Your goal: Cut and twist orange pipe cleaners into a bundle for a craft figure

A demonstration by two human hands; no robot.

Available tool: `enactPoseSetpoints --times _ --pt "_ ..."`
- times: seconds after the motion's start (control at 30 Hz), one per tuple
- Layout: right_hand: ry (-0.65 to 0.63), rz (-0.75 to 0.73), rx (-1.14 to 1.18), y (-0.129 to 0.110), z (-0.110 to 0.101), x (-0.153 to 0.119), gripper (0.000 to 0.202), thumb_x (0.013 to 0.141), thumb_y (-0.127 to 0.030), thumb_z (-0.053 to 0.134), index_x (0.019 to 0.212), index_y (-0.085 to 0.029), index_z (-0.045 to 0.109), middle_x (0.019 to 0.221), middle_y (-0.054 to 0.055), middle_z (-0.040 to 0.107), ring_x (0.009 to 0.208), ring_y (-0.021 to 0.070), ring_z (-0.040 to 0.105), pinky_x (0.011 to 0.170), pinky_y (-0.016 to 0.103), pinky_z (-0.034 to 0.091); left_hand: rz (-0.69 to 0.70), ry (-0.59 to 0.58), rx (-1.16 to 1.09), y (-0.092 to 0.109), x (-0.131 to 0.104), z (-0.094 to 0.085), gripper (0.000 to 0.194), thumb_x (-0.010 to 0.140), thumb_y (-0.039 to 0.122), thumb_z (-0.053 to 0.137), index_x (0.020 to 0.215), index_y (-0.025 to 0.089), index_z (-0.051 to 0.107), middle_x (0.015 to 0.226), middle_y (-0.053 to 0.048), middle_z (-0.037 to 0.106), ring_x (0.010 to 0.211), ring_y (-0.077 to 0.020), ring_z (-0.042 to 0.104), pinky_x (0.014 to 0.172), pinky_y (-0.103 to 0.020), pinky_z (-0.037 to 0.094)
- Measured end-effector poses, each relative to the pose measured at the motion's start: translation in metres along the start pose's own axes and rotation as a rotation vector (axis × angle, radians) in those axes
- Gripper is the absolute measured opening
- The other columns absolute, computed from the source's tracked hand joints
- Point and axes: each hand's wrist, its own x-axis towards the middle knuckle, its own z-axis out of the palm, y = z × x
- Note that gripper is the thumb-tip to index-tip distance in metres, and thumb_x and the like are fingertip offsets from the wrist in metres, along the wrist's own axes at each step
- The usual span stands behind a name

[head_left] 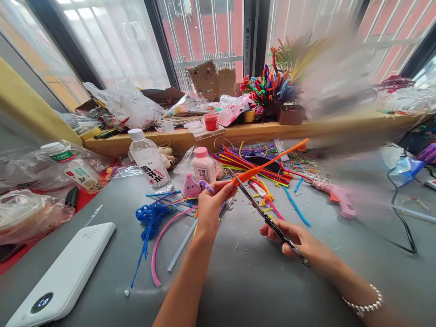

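Note:
My left hand (210, 206) is closed on an orange pipe cleaner (288, 152), which slants up to the right from my fingers. A purple fuzzy piece (206, 186) shows at the same fingers. My right hand (299, 243) grips a pair of scissors (256, 206) with dark handles. The scissor blades lie against the orange pipe cleaner close to my left fingertips. Whether they cut into it I cannot tell. Behind my left hand stands a small pink fuzzy figure (191, 186). A blue fuzzy piece (150, 218) lies left of my wrist.
A water bottle (150, 163) and a pink bottle (203, 165) stand behind. Bundled pipe cleaners (235, 159) lie further back. A pink glue gun (337, 195) with a black cord (407, 231) is at right. A white power bank (64, 277) lies front left. Something blurred covers the upper right.

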Motion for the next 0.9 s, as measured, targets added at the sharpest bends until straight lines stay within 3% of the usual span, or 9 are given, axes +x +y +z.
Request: enactPoseSetpoints --times 0.2,0.5,0.9 --pt "0.036 0.001 0.009 0.007 0.004 -0.002 0.052 0.059 -0.06 0.058 0.089 -0.017 0.054 0.097 0.01 0.054 0.093 0.0249 0.05 0.083 0.039 0.04 0.002 -0.047 0.041 -0.003 -0.001 0.0 0.017 0.057 0.023 0.071 0.068 0.013 0.064 0.061 0.001 0.065 0.058 -0.0073 0.06 0.062 -0.018 0.048" --pt "-0.003 -0.043 0.113 0.014 0.007 -0.003 0.049 0.064 -0.056 0.059 0.094 -0.018 0.054 0.107 0.012 0.055 0.101 0.0251 0.05 0.09 0.04 0.037 -0.015 -0.072 0.005 0.0 -0.003 0.001 0.015 0.057 0.023 0.071 0.067 0.014 0.063 0.063 0.0 0.066 0.06 -0.0072 0.06 0.063 -0.018 0.047" --pt "0.012 -0.04 0.064 0.007 0.007 -0.005 0.06 0.059 -0.063 0.057 0.098 -0.018 0.054 0.108 0.013 0.054 0.103 0.0266 0.047 0.09 0.041 0.036 0.008 -0.067 0.038 -0.003 -0.004 0.001 0.014 0.057 0.023 0.07 0.067 0.014 0.065 0.062 0.001 0.066 0.06 -0.0077 0.06 0.062 -0.019 0.048"
